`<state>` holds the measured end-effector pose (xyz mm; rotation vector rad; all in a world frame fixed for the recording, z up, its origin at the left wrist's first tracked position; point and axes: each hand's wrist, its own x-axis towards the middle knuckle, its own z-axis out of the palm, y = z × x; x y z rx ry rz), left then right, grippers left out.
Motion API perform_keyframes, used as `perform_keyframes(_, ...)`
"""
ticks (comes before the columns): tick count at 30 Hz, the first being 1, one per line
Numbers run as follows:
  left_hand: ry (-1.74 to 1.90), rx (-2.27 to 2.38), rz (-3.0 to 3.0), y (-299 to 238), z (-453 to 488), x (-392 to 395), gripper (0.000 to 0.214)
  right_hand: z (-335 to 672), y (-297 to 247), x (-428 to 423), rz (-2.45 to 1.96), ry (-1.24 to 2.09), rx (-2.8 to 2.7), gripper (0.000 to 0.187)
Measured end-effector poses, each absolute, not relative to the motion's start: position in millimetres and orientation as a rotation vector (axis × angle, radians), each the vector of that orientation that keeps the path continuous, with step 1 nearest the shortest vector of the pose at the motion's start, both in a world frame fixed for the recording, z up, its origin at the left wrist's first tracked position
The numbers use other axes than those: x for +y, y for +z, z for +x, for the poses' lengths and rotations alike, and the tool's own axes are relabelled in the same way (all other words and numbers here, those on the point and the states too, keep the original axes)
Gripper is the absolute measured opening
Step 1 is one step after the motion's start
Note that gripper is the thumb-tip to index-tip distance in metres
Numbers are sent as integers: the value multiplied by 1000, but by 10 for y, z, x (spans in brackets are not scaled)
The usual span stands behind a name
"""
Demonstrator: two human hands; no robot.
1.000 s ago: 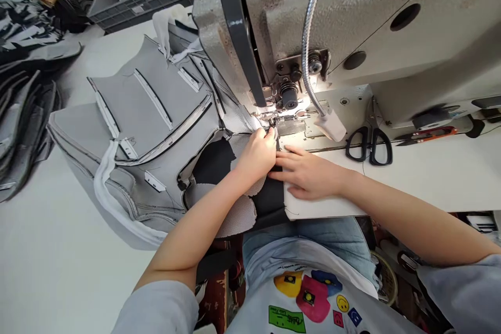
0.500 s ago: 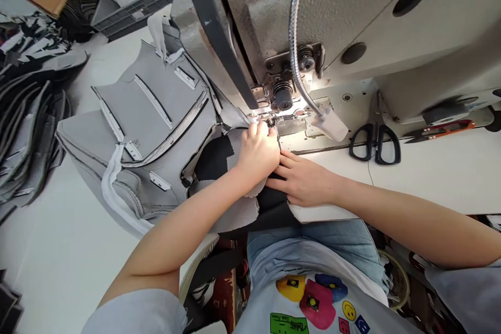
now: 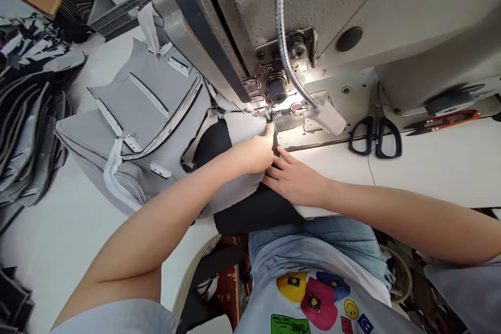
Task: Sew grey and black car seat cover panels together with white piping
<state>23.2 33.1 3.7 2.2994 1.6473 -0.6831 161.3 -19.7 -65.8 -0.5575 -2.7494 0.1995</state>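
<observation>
My left hand (image 3: 254,154) lies over a grey mesh fabric panel (image 3: 245,128), its fingers curled on the panel's edge just below the presser foot (image 3: 264,112) of an industrial sewing machine (image 3: 297,10). My right hand (image 3: 293,182) rests flat with spread fingers on a black fabric layer (image 3: 254,214), close to the needle plate (image 3: 288,121). That black layer runs under the mesh and hangs past the table edge. Behind them lies a large grey seat-cover panel (image 3: 144,115) with dark-piped seams and a white strip (image 3: 113,177). My hands hide the stitching point.
Black-handled scissors (image 3: 376,138) and red thread snips (image 3: 442,122) lie on the white table (image 3: 430,177) right of the machine. A gooseneck lamp (image 3: 282,26) lights the needle. Stacked grey-black pieces (image 3: 31,99) lie at left, beyond them a plastic crate (image 3: 121,13).
The view has tilted, shifting the machine up and left. The grey mesh now lies spread toward the presser foot, with more black fabric showing. My left hand has moved left, and my right hand has barely moved.
</observation>
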Motion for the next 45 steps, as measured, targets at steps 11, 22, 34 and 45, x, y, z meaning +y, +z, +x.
perform_keyframes(11, -810, 1579, 2096, 220, 156, 89, 65, 1680, -612, -311, -28, 289, -2840, 51)
perform_keyframes(22, -702, 1718, 2348, 53, 186, 241, 60, 1585, -753, -121, -332, 121, -2705, 40)
perform_keyframes(34, 174, 1921, 2484, -349, -464, 301, 38, 1747, -628, 31, -272, 226, -2859, 64)
perform_keyframes(45, -997, 1902, 2321, 316, -2180, 60, 45, 1637, -648, -201, -414, -73, -2813, 38)
